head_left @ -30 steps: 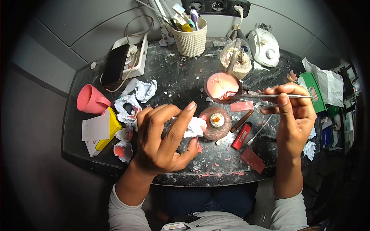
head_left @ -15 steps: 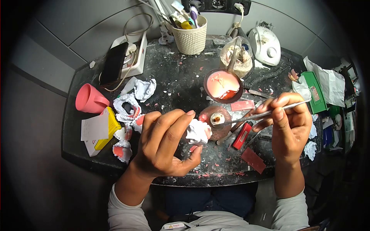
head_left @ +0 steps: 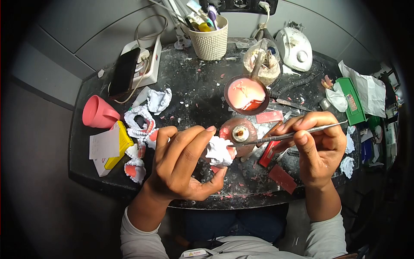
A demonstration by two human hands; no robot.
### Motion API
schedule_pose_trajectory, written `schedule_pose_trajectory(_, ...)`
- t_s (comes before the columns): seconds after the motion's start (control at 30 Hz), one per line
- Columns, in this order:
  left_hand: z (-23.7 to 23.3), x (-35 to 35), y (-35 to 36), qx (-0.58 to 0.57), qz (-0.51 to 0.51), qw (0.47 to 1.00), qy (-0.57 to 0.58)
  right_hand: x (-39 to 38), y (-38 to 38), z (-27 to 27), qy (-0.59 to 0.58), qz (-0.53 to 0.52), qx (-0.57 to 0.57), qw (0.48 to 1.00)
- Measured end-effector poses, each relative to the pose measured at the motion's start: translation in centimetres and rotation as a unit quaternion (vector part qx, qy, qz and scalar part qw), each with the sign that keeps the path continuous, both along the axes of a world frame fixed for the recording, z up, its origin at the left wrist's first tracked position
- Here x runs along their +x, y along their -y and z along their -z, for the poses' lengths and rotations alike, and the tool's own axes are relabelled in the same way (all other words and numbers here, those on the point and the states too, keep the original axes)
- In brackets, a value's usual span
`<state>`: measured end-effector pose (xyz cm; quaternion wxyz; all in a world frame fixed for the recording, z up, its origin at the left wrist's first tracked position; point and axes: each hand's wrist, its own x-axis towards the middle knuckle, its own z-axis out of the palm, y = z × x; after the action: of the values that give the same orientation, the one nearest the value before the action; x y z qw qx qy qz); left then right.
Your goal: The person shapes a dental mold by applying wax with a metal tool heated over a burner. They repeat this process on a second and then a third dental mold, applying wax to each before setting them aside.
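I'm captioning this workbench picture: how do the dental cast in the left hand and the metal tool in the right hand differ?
The dental cast is chunky and irregular; the metal tool is long and slim.
The dental cast is white with some pink; the metal tool is grey.
Both are hand-held above the workbench, the cast by the left hand, the tool by the right hand.

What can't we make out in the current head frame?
All head view:
- White model: its left side, behind the left hand.
- Metal tool: tip too small to tell whether it touches the model.
- Red item: upper end, covered by the right hand and tool.
- Socket strip: top cut off by the image edge.
- Paper note: any writing too small to read.
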<state>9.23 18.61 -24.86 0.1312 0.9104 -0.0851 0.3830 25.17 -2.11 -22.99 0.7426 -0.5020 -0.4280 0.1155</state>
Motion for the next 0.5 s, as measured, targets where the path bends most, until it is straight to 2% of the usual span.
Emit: schedule_pose_trajectory(0.5, -0.02, -0.07, 0.07, 0.006, -0.002, 1.0, -0.006, -0.05, -0.03, 0.01, 0.007, -0.001, -0.006, 1.0)
